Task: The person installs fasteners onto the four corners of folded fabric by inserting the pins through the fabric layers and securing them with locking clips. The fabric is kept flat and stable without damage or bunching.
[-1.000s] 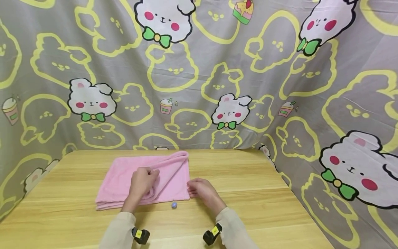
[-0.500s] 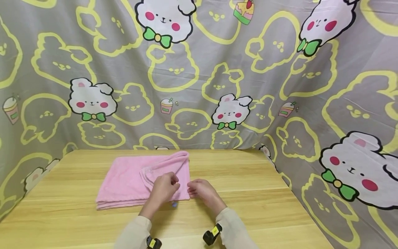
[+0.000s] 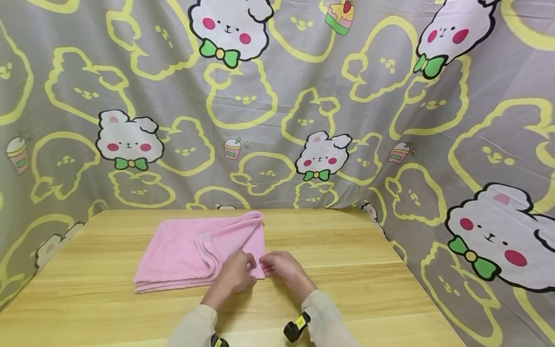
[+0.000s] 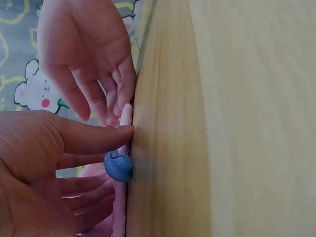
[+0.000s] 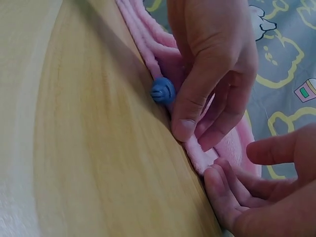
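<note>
A folded pink plush cloth [image 3: 173, 250] lies on the wooden table, with one flap folded back diagonally across its right part. My left hand [image 3: 236, 272] is at the cloth's front edge near the right corner. Its thumb [image 5: 185, 129] touches that edge, while the other fingers hover over the cloth, apart from the thumb. The right hand [image 3: 284, 267] is at the right front corner, fingertips [image 5: 217, 177] against the cloth and thumb raised away. A small blue grooved ball [image 4: 118, 166] sits by the front edge beside my left thumb; in the head view the left hand hides it.
The wooden table [image 3: 347, 289] extends around the cloth. A grey curtain [image 3: 269, 96] with cartoon rabbits hangs behind it and along both sides. Black wrist cameras [image 3: 295, 328] are strapped over the cream sleeves.
My left hand has let go of the folded-back flap and moved right and towards the front edge, covering the blue ball in the head view. The right hand has barely moved.
</note>
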`<action>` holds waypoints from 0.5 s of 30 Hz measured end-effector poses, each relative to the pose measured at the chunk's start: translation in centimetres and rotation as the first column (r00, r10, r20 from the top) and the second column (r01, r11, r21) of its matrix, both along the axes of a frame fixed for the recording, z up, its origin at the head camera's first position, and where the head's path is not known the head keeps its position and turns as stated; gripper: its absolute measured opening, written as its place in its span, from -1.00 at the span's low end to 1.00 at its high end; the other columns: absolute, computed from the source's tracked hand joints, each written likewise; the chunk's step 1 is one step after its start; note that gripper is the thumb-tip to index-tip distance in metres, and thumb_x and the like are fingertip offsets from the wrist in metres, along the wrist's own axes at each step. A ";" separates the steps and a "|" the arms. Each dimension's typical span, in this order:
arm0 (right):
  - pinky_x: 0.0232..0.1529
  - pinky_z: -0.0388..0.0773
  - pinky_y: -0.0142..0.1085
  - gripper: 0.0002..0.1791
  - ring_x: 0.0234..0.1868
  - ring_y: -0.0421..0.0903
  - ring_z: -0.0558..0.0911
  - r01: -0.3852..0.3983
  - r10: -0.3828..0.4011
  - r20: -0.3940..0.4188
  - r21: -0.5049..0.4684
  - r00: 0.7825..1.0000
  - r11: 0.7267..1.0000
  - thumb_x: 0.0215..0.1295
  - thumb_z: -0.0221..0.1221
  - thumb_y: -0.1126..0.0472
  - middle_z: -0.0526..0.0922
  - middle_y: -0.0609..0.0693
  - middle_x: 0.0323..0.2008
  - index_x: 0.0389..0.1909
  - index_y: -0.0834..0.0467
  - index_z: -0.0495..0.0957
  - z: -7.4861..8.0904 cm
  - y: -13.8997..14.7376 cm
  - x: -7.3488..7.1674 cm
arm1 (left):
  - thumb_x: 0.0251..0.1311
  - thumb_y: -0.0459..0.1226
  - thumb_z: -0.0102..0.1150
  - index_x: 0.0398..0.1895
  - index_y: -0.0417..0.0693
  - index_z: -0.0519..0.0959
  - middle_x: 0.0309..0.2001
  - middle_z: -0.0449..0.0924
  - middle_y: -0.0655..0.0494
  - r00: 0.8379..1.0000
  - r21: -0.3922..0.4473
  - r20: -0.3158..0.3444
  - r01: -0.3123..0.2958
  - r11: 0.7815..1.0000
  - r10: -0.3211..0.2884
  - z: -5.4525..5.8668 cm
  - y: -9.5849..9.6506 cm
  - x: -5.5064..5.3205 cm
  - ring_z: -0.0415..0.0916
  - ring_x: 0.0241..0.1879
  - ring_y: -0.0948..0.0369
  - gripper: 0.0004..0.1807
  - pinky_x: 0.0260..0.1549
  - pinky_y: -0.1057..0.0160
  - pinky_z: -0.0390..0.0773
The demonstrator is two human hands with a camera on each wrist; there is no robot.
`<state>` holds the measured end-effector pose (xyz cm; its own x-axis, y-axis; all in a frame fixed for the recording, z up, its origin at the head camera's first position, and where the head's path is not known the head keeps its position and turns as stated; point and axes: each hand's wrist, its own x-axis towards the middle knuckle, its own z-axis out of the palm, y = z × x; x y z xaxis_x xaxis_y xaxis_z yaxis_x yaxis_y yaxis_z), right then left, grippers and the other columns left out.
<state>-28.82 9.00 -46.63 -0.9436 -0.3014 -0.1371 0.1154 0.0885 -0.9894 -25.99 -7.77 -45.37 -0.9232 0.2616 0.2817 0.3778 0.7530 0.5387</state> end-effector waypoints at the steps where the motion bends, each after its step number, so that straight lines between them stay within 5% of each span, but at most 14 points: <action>1: -0.26 0.62 -0.38 -0.65 -0.39 -0.22 0.58 -0.006 0.006 0.001 0.002 1.000 1.000 0.38 0.09 0.32 0.59 -0.02 -0.40 -0.05 0.58 0.54 0.0 0.0 0.0 | -0.38 -0.47 0.53 -0.44 -0.18 0.65 -0.42 0.53 0.02 1.000 0.001 -0.012 0.000 1.000 0.000 -0.1 0.0 0.0 0.44 -0.35 0.12 -0.68 -0.22 0.08 0.49; 10: -0.36 0.59 -0.43 -0.64 -0.45 -0.23 0.58 -0.036 0.036 0.013 0.048 0.999 0.998 0.39 0.10 0.28 0.61 -0.05 -0.45 -0.02 0.51 0.60 0.2 0.2 -0.1 | -0.04 -0.42 0.43 -0.49 -0.12 0.71 -0.39 0.72 -0.01 0.999 0.012 0.000 -0.035 0.999 0.035 0.0 0.0 -0.2 0.60 -0.31 0.09 -0.93 -0.19 0.01 0.60; 15: -0.45 0.58 -0.42 -0.64 -0.54 -0.23 0.59 -0.058 0.057 0.031 0.061 0.998 0.996 0.40 0.09 0.25 0.59 -0.05 -0.54 0.00 0.47 0.61 0.4 0.3 0.0 | 0.00 -0.45 0.35 -0.61 -0.07 0.68 -0.52 0.67 0.10 0.998 0.027 -0.016 -0.058 0.998 0.058 -0.1 0.0 -0.4 0.55 -0.43 0.18 -0.86 -0.31 0.11 0.59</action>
<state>-28.78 9.28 -46.23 -0.9203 -0.3453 -0.1841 0.1370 0.1565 -0.9781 -26.42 -7.76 -45.52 -0.9318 0.1998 0.3031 0.3427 0.7595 0.5529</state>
